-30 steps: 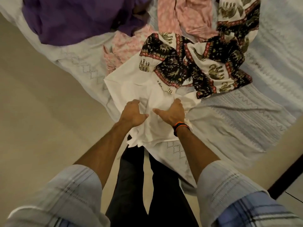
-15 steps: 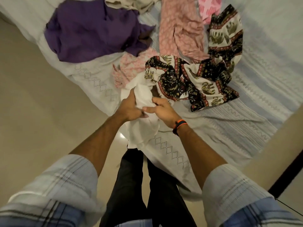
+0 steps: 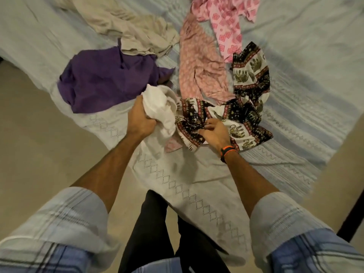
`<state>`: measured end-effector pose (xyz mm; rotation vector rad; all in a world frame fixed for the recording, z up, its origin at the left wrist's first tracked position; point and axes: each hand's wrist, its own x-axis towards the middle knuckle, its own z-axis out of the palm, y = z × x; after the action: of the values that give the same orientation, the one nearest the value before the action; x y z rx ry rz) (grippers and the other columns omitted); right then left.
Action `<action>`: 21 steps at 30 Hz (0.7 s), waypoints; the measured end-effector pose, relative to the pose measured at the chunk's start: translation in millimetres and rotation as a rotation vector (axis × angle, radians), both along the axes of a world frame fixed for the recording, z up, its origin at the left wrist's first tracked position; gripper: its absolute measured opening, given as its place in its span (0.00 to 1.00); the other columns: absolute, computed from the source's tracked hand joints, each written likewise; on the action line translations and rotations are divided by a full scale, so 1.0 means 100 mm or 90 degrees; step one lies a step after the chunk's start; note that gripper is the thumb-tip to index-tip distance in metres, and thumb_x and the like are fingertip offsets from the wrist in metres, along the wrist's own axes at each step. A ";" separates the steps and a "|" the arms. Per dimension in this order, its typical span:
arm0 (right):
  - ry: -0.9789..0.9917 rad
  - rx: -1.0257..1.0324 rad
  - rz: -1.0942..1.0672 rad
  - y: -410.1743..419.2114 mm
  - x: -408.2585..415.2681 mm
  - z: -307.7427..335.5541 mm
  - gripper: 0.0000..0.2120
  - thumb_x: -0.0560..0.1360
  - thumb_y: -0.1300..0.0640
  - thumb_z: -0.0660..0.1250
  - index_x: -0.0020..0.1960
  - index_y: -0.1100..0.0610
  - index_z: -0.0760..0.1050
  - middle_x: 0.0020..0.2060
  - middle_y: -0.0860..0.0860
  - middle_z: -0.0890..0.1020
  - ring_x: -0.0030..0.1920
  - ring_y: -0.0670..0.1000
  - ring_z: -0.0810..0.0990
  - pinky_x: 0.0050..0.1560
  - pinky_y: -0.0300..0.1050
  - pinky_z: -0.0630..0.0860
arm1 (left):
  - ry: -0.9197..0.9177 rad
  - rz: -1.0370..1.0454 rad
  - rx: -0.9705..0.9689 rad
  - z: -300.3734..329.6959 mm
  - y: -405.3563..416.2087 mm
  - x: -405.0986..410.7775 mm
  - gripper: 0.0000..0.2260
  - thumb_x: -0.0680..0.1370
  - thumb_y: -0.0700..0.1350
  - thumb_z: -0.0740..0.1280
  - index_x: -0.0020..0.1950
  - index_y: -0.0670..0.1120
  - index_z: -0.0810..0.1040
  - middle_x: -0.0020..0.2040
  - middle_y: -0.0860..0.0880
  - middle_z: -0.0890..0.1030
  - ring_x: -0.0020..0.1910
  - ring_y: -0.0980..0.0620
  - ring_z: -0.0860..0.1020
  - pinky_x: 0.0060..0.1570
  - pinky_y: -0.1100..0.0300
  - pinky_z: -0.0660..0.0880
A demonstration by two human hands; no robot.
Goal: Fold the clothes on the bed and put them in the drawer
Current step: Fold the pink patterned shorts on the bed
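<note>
My left hand (image 3: 140, 120) grips a bunched white garment (image 3: 160, 107) lifted just above the bed's near corner. Right beside it lies a black, red and white elephant-print cloth (image 3: 244, 107), and my right hand (image 3: 213, 131) pinches its near edge. A purple garment (image 3: 104, 79) lies to the left on the bed. A beige garment (image 3: 134, 26) sits behind it. A dusty-pink patterned piece (image 3: 199, 62) and a brighter pink square-print piece (image 3: 226, 22) lie further back. No drawer is in view.
The bed is covered with a pale blue-grey bedspread (image 3: 197, 186) with stitched diamond and zigzag lines; its corner points toward my legs. Beige floor (image 3: 39, 150) lies to the left and right. A dark edge (image 3: 352, 209) shows at the far right.
The white garment went from spread flat to bunched up in my left hand and moved left. My right hand let go of it and took hold of the elephant-print cloth.
</note>
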<state>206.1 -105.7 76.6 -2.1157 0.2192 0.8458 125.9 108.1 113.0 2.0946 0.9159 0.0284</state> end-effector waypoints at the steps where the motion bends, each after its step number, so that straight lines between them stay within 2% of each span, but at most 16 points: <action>1: -0.019 -0.038 0.020 0.02 0.06 -0.04 0.28 0.69 0.56 0.75 0.67 0.56 0.71 0.56 0.50 0.80 0.59 0.54 0.78 0.64 0.52 0.75 | 0.004 0.004 0.002 -0.04 0.05 0.10 0.28 0.69 0.33 0.71 0.67 0.42 0.69 0.58 0.48 0.77 0.56 0.50 0.75 0.48 0.63 0.68; 5: -0.083 -0.213 0.056 0.08 0.28 -0.27 0.41 0.69 0.51 0.74 0.76 0.60 0.59 0.72 0.61 0.64 0.70 0.64 0.66 0.69 0.59 0.69 | 0.115 0.008 0.043 -0.35 0.37 0.48 0.28 0.69 0.40 0.75 0.66 0.39 0.70 0.59 0.41 0.78 0.59 0.40 0.77 0.51 0.55 0.72; 8: -0.045 -0.312 0.015 0.09 0.43 -0.49 0.50 0.69 0.45 0.75 0.80 0.56 0.49 0.78 0.63 0.50 0.75 0.68 0.55 0.71 0.67 0.64 | 0.202 -0.020 0.068 -0.59 0.67 0.69 0.32 0.66 0.50 0.79 0.64 0.38 0.72 0.63 0.38 0.76 0.62 0.37 0.74 0.57 0.51 0.71; 10: 0.006 -0.319 -0.031 0.10 0.53 -0.64 0.56 0.68 0.44 0.77 0.81 0.52 0.43 0.78 0.64 0.40 0.76 0.71 0.49 0.72 0.66 0.60 | 0.216 -0.021 0.097 -0.74 0.86 0.81 0.34 0.62 0.55 0.81 0.62 0.41 0.74 0.70 0.38 0.68 0.68 0.37 0.68 0.64 0.48 0.67; 12: 0.037 -0.280 -0.082 0.15 0.61 -0.70 0.60 0.65 0.43 0.79 0.81 0.48 0.40 0.77 0.65 0.36 0.76 0.73 0.51 0.73 0.63 0.61 | 0.220 -0.007 0.103 -0.83 0.99 0.88 0.36 0.60 0.59 0.81 0.62 0.48 0.75 0.78 0.40 0.52 0.76 0.37 0.54 0.71 0.40 0.59; 14: 0.058 -0.241 -0.130 0.25 0.72 -0.82 0.63 0.62 0.42 0.81 0.80 0.46 0.39 0.77 0.65 0.37 0.76 0.71 0.52 0.74 0.61 0.60 | 0.238 -0.025 0.077 -0.94 1.14 1.01 0.39 0.58 0.61 0.81 0.65 0.52 0.74 0.79 0.43 0.41 0.78 0.38 0.44 0.73 0.35 0.53; 16: 0.071 -0.220 -0.157 0.35 0.79 -0.91 0.64 0.61 0.42 0.82 0.80 0.44 0.41 0.78 0.65 0.41 0.77 0.69 0.52 0.75 0.60 0.58 | 0.287 -0.068 0.035 -1.08 1.29 1.10 0.45 0.57 0.64 0.80 0.71 0.55 0.70 0.79 0.43 0.39 0.78 0.39 0.41 0.75 0.39 0.49; 17: 0.070 -0.210 -0.175 0.40 0.83 -0.94 0.62 0.61 0.43 0.82 0.81 0.44 0.43 0.78 0.64 0.44 0.77 0.68 0.53 0.74 0.59 0.59 | 0.307 -0.085 0.002 -1.16 1.37 1.15 0.48 0.56 0.65 0.80 0.73 0.56 0.68 0.80 0.43 0.40 0.78 0.40 0.41 0.76 0.42 0.49; 19: 0.050 -0.198 -0.195 0.52 0.88 -1.00 0.55 0.63 0.48 0.82 0.80 0.46 0.52 0.76 0.61 0.52 0.74 0.65 0.60 0.73 0.55 0.63 | 0.313 -0.084 -0.093 -1.32 1.46 1.23 0.53 0.52 0.65 0.81 0.74 0.54 0.67 0.80 0.44 0.48 0.78 0.41 0.48 0.76 0.47 0.54; 21: 0.055 -0.200 -0.194 0.65 0.90 -1.04 0.45 0.66 0.51 0.80 0.77 0.50 0.61 0.71 0.59 0.60 0.69 0.61 0.67 0.71 0.50 0.65 | 0.307 -0.091 -0.116 -1.44 1.47 1.25 0.52 0.55 0.61 0.82 0.75 0.51 0.66 0.79 0.45 0.57 0.77 0.42 0.54 0.75 0.50 0.57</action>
<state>296.6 -41.0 -27.8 -2.2542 0.7431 0.7573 250.6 255.3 -30.7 2.0221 0.9972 -0.6351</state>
